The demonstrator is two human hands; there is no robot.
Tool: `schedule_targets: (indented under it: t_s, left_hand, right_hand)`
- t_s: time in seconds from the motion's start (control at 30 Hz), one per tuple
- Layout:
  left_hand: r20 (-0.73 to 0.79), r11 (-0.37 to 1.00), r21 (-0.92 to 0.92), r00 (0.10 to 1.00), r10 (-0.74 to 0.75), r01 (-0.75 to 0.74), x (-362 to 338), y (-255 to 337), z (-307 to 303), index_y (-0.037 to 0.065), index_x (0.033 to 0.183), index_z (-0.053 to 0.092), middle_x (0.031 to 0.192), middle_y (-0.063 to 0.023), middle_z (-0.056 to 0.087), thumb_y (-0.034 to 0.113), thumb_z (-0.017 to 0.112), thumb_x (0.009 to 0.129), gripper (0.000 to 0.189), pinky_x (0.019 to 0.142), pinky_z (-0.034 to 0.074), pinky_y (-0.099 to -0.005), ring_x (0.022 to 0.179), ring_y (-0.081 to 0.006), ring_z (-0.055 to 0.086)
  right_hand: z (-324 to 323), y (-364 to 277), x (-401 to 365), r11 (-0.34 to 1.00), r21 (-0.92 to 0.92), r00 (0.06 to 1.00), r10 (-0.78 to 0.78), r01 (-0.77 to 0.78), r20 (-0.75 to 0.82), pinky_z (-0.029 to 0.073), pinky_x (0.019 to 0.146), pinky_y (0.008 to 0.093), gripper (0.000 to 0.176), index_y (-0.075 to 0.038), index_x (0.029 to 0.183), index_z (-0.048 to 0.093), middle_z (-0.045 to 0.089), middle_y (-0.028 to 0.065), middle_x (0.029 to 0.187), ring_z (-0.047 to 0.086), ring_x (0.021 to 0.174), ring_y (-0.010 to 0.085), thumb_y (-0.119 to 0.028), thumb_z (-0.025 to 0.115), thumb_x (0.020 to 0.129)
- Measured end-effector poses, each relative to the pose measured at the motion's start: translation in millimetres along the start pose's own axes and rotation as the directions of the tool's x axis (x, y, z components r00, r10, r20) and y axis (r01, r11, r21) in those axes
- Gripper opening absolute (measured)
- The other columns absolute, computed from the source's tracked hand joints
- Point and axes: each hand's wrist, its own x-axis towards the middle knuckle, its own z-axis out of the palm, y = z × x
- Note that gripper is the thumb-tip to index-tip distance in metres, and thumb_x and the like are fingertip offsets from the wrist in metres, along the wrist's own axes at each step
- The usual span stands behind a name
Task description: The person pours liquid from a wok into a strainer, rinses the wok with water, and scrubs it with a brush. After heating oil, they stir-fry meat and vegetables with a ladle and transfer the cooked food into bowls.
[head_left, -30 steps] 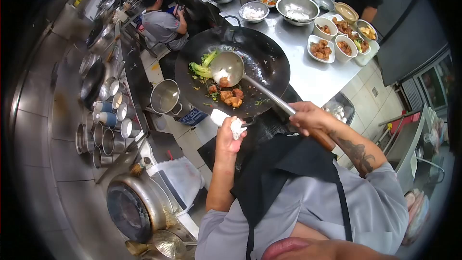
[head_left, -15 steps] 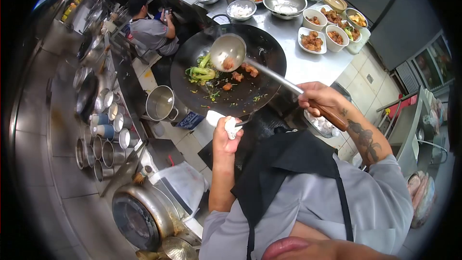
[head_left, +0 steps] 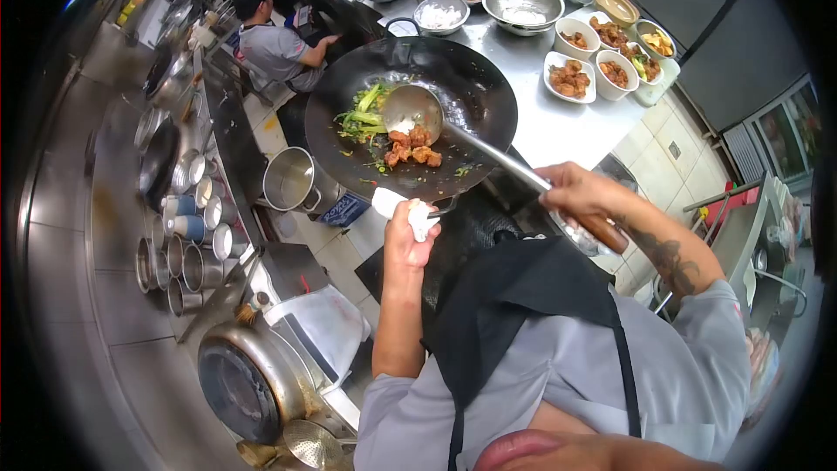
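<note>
My left hand is closed around a folded white cloth at the near handle of a large dark wok. In my right hand is a long-handled ladle with a wooden grip end. The ladle's bowl is down inside the wok, against browned meat pieces. Green leafy vegetables lie on the wok's left side, with small chopped bits scattered around them. The ladle's bowl hides part of the food.
Behind the wok, a steel counter carries several metal bowls and white dishes of meat. A steel pot stands left of the wok. Steel cups line the left shelf. A co-worker sits beyond, at the upper left.
The ladle's bowl has lowered into the wok, and the scattered meat pieces are now gathered in a cluster beside the vegetables. The co-worker's arm has moved down and outward.
</note>
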Motion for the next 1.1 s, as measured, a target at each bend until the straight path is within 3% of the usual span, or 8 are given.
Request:
schedule_targets:
  t_s: [0.17,0.3,0.63,0.7,0.83,0.9,1.0,1.1]
  left_hand:
    - [-0.009,0.998,-0.046,0.999,-0.036,0.036,0.3,-6.3,-5.4,0.006,0.084,0.056,0.072,-0.0096,0.062,0.016,0.057,0.084,0.01,0.045,0.04,-0.0301,0.063,-0.0189,0.059]
    - [-0.042,0.998,-0.064,0.999,-0.013,0.01,-2.8,-7.3,-4.5,0.007,0.083,0.056,0.072,-0.0098,0.062,0.017,0.056,0.085,0.01,0.042,0.04,-0.029,0.06,-0.0188,0.058]
    - [0.128,0.989,-0.131,0.99,-0.059,0.076,1.0,1.0,-5.5,0.004,0.087,0.056,0.078,-0.0122,0.06,0.02,0.055,0.085,0.016,0.044,0.041,-0.0274,0.064,-0.0184,0.055]
    - [0.141,0.988,-0.135,0.988,-0.06,0.08,1.2,1.3,-1.3,0.004,0.087,0.055,0.078,-0.0106,0.058,0.019,0.055,0.085,0.015,0.043,0.041,-0.0275,0.069,-0.0178,0.056]
    - [0.131,0.986,-0.146,0.99,-0.061,0.08,-7.8,5.3,16.3,0.005,0.087,0.054,0.077,-0.0088,0.056,0.017,0.053,0.087,0.013,0.043,0.042,-0.0273,0.072,-0.0173,0.055]
    - [0.135,0.985,-0.147,0.989,-0.067,0.087,-7.1,7.0,25.2,0.005,0.087,0.053,0.078,-0.0094,0.055,0.017,0.053,0.087,0.013,0.043,0.042,-0.0273,0.07,-0.0176,0.055]
    - [0.134,0.983,-0.171,0.99,-0.043,0.065,-4.9,6.0,28.2,0.004,0.088,0.052,0.079,-0.0109,0.055,0.017,0.053,0.087,0.013,0.043,0.042,-0.0274,0.067,-0.0184,0.054]
    - [0.132,0.977,-0.204,0.99,-0.043,0.07,-5.9,5.1,31.1,0.004,0.087,0.052,0.079,-0.0116,0.055,0.017,0.053,0.087,0.013,0.044,0.041,-0.0282,0.067,-0.0189,0.053]
  right_hand:
    - [-14.4,4.1,0.1,0.882,0.434,0.973,0.099,-0.182,0.207,0.04,0.035,0.0212,0.05,0.0,0.133,0.042,0.053,0.0044,0.064,0.05,0.04,0.0095,0.0,0.052,0.084]
    - [-4.3,19.2,11.5,0.853,0.477,0.959,0.088,-0.212,0.269,0.036,0.034,0.022,0.045,0.001,0.13,0.042,0.049,0.0035,0.064,0.047,0.041,0.0095,-0.004,0.052,0.086]
    - [-40.3,27.2,-28.0,0.551,0.834,0.993,-0.069,-0.043,0.096,0.036,0.032,0.0222,0.033,-0.003,0.122,0.046,0.048,0.0058,0.066,0.047,0.041,0.0098,-0.003,0.048,0.089]
    - [-54.4,27.5,-43.8,0.523,0.852,0.999,-0.046,0.042,-0.021,0.034,0.029,0.0223,0.035,-0.002,0.124,0.043,0.047,0.0066,0.065,0.045,0.038,0.0103,-0.002,0.046,0.089]
    - [-82.7,30.6,-78.7,0.607,0.726,0.944,-0.157,0.324,-0.29,0.036,0.029,0.0221,0.047,0.004,0.132,0.037,0.047,0.0064,0.063,0.046,0.036,0.012,0.0,0.048,0.087]
    - [-104.8,36.5,-83.9,0.761,0.498,0.872,-0.179,0.416,-0.455,0.037,0.033,0.0203,0.053,0.003,0.135,0.038,0.052,0.0038,0.066,0.049,0.04,0.0079,-0.001,0.051,0.084]
    - [-128.4,53.3,-73.2,0.927,0.104,0.713,-0.202,0.36,-0.671,0.043,0.038,0.0256,0.056,0.005,0.135,0.038,0.056,0.0065,0.068,0.053,0.044,0.0119,-0.003,0.053,0.081]
    - [-159.4,85.4,-45.4,0.97,-0.212,0.573,-0.241,0.118,-0.783,0.051,0.054,0.0316,0.06,0.008,0.133,0.038,0.061,0.0126,0.076,0.06,0.057,0.0185,-0.007,0.056,0.078]
